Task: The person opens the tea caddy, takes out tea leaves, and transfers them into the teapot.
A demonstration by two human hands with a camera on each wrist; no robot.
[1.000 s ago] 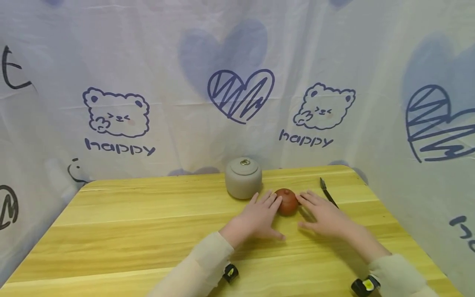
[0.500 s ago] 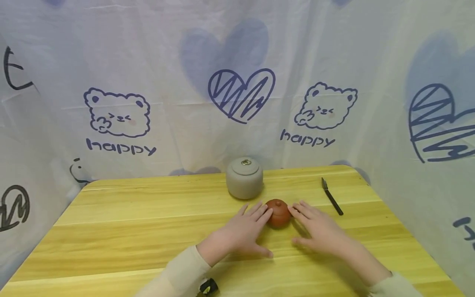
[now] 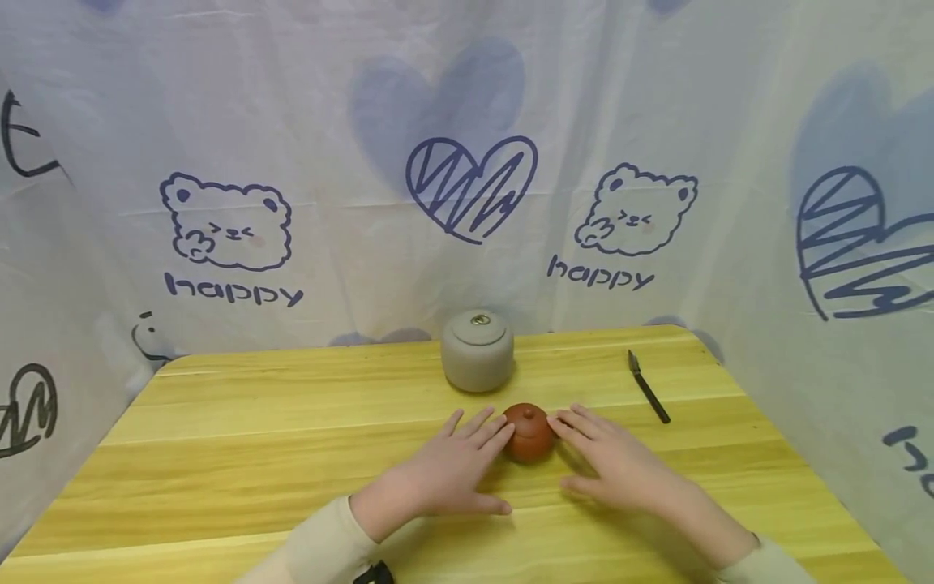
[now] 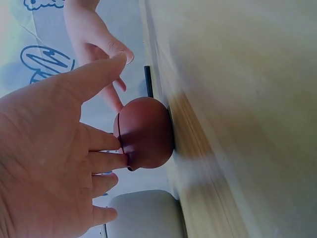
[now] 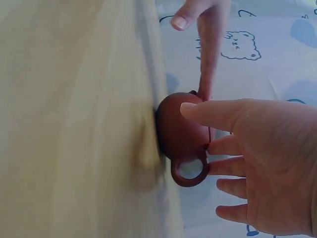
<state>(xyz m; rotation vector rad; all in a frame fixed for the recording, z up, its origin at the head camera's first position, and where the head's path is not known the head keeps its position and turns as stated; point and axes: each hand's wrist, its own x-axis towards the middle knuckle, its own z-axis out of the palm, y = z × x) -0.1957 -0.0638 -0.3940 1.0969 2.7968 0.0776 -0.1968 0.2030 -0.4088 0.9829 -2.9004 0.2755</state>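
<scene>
A small reddish-brown clay teapot [image 3: 529, 442] with a knobbed lid stands upright on the wooden table, between both hands. My left hand [image 3: 448, 470] has its fingers extended, the fingertips at the pot's left side by the short spout [image 4: 136, 161]. On the other side my right hand [image 3: 623, 470] reaches in with straight fingers, the tips by the ring handle [image 5: 176, 173]. Both thumbs are spread away from the pot on the near side. Neither hand curls round it.
Behind the teapot stands a grey lidded jar [image 3: 477, 357] with a small ring on top. A slim black-handled tool [image 3: 649, 392] lies at the right. Printed white cloth [image 3: 350, 268] hangs around the table's back and sides.
Both hands and the teapot between them have moved toward the person and to the left, away from the black tool. The jar stays in place.
</scene>
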